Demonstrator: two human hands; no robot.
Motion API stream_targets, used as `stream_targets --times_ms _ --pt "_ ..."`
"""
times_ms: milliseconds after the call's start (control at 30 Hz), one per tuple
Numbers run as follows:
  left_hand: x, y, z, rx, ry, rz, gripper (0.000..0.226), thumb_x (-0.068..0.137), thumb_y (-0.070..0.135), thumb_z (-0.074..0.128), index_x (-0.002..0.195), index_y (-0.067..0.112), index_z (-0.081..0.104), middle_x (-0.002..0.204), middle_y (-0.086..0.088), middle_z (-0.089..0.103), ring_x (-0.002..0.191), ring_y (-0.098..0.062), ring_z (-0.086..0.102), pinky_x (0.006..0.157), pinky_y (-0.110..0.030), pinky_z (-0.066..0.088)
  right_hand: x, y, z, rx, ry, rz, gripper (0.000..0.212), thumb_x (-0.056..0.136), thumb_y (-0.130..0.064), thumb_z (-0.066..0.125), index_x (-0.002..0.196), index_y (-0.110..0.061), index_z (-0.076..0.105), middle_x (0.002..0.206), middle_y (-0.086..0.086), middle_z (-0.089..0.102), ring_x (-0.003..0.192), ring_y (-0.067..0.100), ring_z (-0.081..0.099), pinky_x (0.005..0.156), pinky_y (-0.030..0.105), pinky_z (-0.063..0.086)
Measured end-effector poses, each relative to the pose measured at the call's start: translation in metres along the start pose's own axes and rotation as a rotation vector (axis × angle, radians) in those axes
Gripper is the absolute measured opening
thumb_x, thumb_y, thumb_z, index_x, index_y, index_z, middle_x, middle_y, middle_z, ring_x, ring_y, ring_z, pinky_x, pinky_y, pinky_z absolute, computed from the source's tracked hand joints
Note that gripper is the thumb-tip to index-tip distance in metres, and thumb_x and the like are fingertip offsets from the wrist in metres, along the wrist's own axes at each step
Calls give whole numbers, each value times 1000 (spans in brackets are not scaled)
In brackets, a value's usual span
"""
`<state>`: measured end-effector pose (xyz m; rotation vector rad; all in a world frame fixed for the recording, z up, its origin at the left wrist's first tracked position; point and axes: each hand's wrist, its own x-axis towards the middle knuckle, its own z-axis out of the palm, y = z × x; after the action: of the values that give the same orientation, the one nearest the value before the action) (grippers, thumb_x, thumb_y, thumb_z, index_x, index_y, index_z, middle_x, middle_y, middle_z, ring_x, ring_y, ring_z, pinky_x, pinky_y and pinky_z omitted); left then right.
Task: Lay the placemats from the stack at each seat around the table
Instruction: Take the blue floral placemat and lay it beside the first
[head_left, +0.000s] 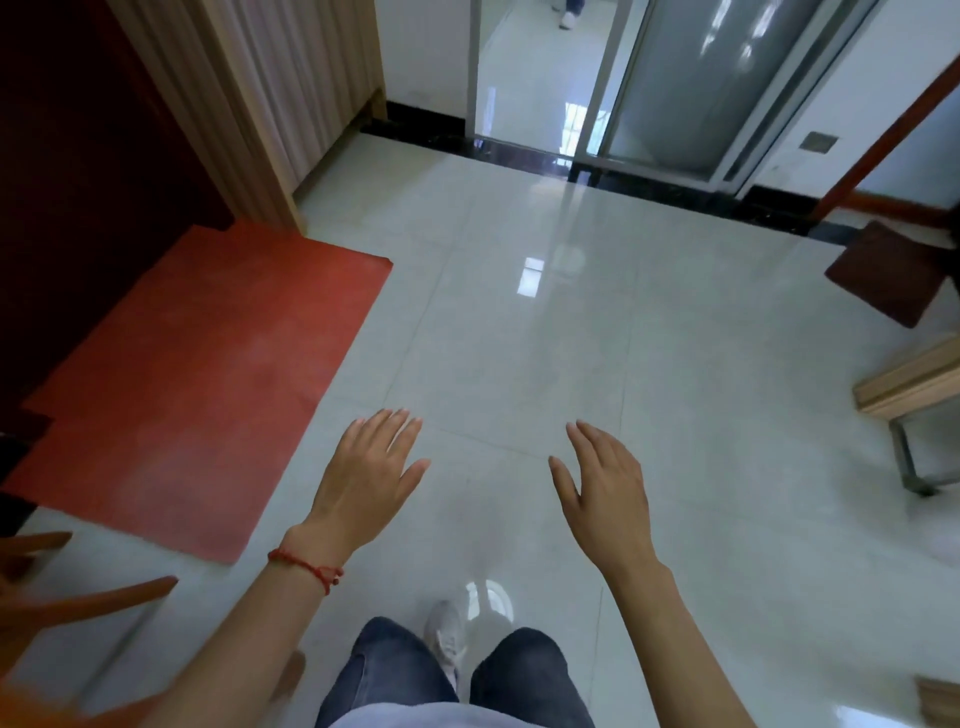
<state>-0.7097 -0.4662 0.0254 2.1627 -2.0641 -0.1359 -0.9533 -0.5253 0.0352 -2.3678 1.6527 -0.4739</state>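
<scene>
— Any writing? Placemats?
— None legible, no placemats in view. Your left hand (366, 480) and right hand (605, 486) hover empty, fingers spread, over pale tile floor (519, 338); red mat (197, 384) lies left.

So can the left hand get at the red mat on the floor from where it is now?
Probably not without bending down: the left hand hangs open above the pale floor tiles, and the red mat lies flat further left. Nothing blocks the way.

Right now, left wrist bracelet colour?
Red cord bracelet on the left hand; head view.
</scene>
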Motion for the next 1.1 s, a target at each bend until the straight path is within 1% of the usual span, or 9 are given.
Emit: stream_targets --times_ms 133,267,333,433,533,700,833,967,1100 --pt "31 -22 -3 -1 14 -89 67 99 44 11 114 3 62 113 -14 66 105 -32 63 96 -42 36 51 -9 10 -5 -26 -67 66 96 -50 16 119 -6 59 119 11 63 109 29 60 93 41 45" --pt "59 -40 -6 -10 18 -200 70 99 45 9 114 3 63 114 -14 66 107 -30 63 95 -43 44 109 -16 22 -2 -76 -157 65 95 -50 17 119 -6 59 119 11 63 110 30 60 93 41 45" --pt "73 -49 -6 -7 24 -266 70 99 45 8 114 4 63 115 -14 66 108 -30 62 95 -42 43 140 -20 31 4 -92 -214 64 95 -50 19 119 -6 59 120 11 63 110 30 59 93 42 45" --pt "92 -63 -8 -16 19 -392 71 99 45 8 116 4 62 117 -14 65 110 -31 61 94 -44 45 186 -31 42 18 -125 -332 63 96 -49 19 119 -7 60 120 10 63 110 30 59 92 41 46" --pt "106 -72 -12 -11 30 -526 71 99 45 7 118 3 61 120 -15 63 111 -32 60 91 -50 47 230 -46 49 11 -162 -481 63 97 -48 18 119 -7 60 119 9 64 109 28 60 92 39 46" --pt "111 -84 -15 -11 73 -735 70 98 45 6 123 4 58 125 -13 60 117 -31 56 97 -43 44 293 -73 66 33 -226 -722 53 94 -42 31 119 -6 60 120 10 63 110 28 59 92 39 46" --pt "97 -92 -19 -12 96 -896 68 99 44 9 124 1 56 123 -17 60 115 -33 56 99 -40 33 317 -106 84 73 -283 -875 50 91 -39 36 118 -4 59 120 11 63 111 28 59 92 39 45" --pt "76 -101 -22 -4 82 -1036 68 99 44 8 124 2 55 124 -17 60 115 -33 56 99 -38 30 319 -145 104 119 -331 -1004 58 97 -45 24 118 -3 59 120 12 63 111 28 59 92 40 46" --pt "55 -114 -27 -10 77 -1161 69 98 45 7 124 4 55 125 -15 60 116 -32 56 97 -43 44 313 -183 121 138 -383 -1117 61 97 -46 21 118 -4 60 119 12 63 111 28 59 92 39 46"
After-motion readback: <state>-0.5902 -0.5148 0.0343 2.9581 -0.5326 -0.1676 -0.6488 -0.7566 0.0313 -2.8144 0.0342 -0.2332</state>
